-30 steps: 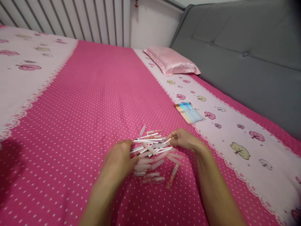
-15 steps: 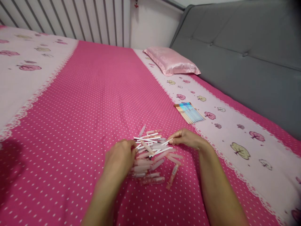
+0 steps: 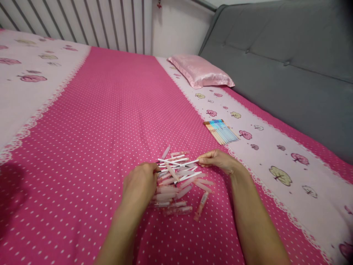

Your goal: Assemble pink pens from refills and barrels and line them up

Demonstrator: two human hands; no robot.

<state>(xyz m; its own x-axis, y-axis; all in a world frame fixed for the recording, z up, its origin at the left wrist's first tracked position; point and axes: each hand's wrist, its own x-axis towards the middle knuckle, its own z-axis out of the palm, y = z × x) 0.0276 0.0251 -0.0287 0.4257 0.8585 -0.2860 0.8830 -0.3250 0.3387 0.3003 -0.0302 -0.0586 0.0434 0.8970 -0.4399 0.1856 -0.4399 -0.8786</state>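
Note:
My right hand [image 3: 213, 161] is closed in a pinch on the right end of a slim white pen refill [image 3: 190, 162], which slants across the top of a loose pile. At the pile's left edge, my left hand [image 3: 142, 180] has its fingers curled in beside dark refill tips; what they grip is hidden. Several more white refills [image 3: 193, 176] lie crossed in the heap. Under and around them are translucent pink pen barrels and caps [image 3: 167, 196]. One printed pink piece [image 3: 202, 206] rests apart at the near right.
A neat row of blue and orange pens [image 3: 222, 131] lies beyond my right hand. The pink dotted bedspread [image 3: 110, 121] spreads beneath everything. A pink pillow [image 3: 200, 71] sits against the grey padded headboard [image 3: 275, 55]. A slatted white panel [image 3: 82, 22] stands at the back.
My right hand has shifted slightly up and left, and the white refill in it now lies flatter across the pile. My left hand stays nearly in place.

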